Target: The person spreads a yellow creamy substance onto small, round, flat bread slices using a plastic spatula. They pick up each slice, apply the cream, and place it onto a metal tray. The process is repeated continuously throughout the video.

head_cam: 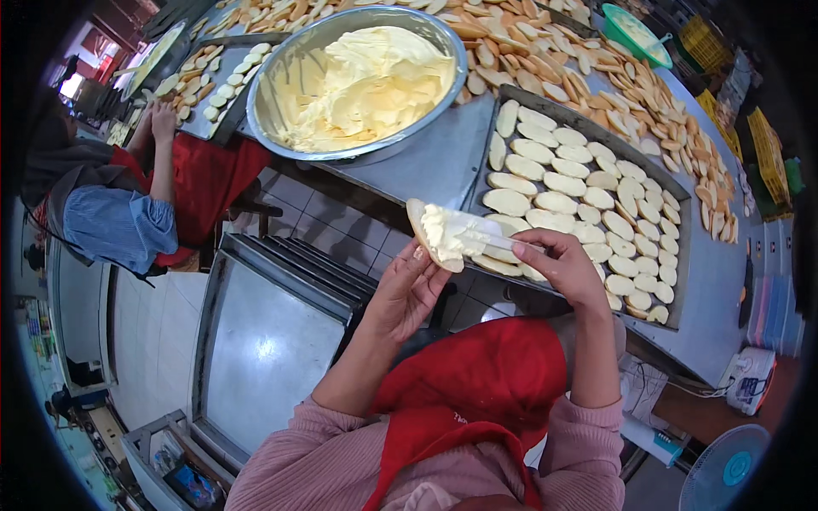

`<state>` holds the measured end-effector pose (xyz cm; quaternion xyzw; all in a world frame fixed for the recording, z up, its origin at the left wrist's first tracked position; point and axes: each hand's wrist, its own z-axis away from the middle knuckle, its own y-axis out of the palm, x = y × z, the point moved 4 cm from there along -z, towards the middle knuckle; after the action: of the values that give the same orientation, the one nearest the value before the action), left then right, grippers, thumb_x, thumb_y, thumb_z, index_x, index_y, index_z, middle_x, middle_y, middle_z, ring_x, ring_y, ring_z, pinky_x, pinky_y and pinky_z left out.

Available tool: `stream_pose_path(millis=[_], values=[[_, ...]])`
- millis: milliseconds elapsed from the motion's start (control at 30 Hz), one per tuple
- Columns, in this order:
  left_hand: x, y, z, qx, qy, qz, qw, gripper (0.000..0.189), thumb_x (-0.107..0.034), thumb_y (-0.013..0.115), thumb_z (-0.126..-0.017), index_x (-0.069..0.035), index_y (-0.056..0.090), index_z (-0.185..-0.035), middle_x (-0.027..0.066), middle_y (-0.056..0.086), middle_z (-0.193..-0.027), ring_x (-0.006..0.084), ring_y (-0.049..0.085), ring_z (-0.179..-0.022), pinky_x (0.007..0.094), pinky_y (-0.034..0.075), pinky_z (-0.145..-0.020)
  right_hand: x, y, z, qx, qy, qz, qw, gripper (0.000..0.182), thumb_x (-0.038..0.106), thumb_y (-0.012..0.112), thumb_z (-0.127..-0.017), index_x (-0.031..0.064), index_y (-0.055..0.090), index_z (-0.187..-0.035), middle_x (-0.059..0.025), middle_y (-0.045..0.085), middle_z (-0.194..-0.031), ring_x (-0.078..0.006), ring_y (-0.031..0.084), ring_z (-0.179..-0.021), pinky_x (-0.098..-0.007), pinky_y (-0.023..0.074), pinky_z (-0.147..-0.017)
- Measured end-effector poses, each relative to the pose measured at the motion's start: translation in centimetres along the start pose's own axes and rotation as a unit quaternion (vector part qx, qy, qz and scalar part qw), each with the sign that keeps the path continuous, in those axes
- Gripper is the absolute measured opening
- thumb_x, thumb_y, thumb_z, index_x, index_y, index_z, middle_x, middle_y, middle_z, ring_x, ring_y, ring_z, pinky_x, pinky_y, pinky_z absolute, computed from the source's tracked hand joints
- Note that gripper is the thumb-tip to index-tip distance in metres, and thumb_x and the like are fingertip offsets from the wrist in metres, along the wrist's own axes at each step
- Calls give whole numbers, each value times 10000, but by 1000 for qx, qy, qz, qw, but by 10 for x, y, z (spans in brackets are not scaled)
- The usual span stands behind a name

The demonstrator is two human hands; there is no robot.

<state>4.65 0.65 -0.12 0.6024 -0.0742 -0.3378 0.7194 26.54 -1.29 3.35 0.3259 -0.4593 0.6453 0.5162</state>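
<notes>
My left hand [409, 287] holds an oval slice of bread [416, 220] by its lower edge, in front of my lap. In my right hand [559, 265] is a spatula with a pale blade [470, 231], its blade laid against the slice with pale yellow cream [441, 236] between them. Beyond them stands a large metal bowl [358, 150] holding a mass of the same-coloured cream [383, 83]. To the right, a dark metal tray [682, 255] bears rows of oval bread slices coated pale yellow [553, 201].
Loose bread slices [562, 57] are heaped across the metal table [422, 172]. A green bowl [639, 38] stands at the back right. At left, a person in a red apron [198, 185] works over another tray [208, 124]. Stacked trays [268, 351] stand low left; a fan [728, 469] is low right.
</notes>
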Motion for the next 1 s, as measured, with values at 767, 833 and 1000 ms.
stream_pose_path(millis=[767,833,1000], values=[[82,26,6,19,-58,3,998,450,-70,539,-909,-31,362,-1321,99,493,-1260,187,516,-1156,284,479,-955,-53,-47,149,-338,-97,-90,932,117,135,651,-847,53,642,-930,-29,602,-722,-91,496,-657,-215,366,-622],[96,25,8,42,-87,-18,995,438,-66,544,-906,-50,376,-1310,83,514,-1231,168,544,-1112,269,485,-943,-55,-33,135,-215,-37,-315,924,153,175,621,-886,31,632,-939,-18,577,-710,-74,495,-648,-196,365,-600],[108,31,17,68,-127,-25,989,505,-50,553,-894,-57,341,-1352,86,523,-1228,168,551,-1113,294,483,-950,-58,-5,120,-107,-20,-296,949,209,207,596,-907,4,625,-943,-4,562,-714,-68,487,-642,-206,378,-604]])
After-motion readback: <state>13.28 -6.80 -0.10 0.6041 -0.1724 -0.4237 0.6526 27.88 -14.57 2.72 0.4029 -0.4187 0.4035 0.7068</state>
